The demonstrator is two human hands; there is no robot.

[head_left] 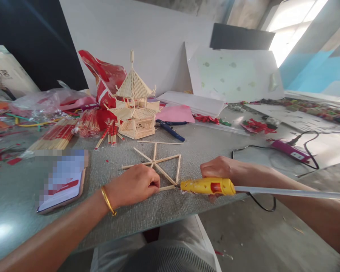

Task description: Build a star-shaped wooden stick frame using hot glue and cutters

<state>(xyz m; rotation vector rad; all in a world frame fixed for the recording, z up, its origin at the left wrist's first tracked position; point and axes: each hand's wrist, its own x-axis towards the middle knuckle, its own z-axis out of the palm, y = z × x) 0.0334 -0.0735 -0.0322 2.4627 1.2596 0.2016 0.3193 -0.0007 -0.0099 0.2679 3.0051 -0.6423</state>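
Note:
Flat on the table lies a wooden stick frame [164, 172], its spokes crossing at one centre with a side stick at the right. My left hand [137, 184] is closed, pinching a short wooden stick [167, 187] along the frame's near edge. My right hand [218, 168] grips a yellow hot glue gun [206, 186], a clear glue stick [286, 192] poking out of its back. The gun's nozzle meets the frame's near right corner, where the stick's right end lies. Behind the frame stands a pagoda model [136, 109] built of sticks.
A phone [65, 181] leans at the left, before bundles of wooden sticks [55, 136]. Blue-handled pliers [171, 128] lie beside the pagoda. A purple power strip [290, 150] with a black cord sits at the right. The table's near edge [147, 228] runs below my hands.

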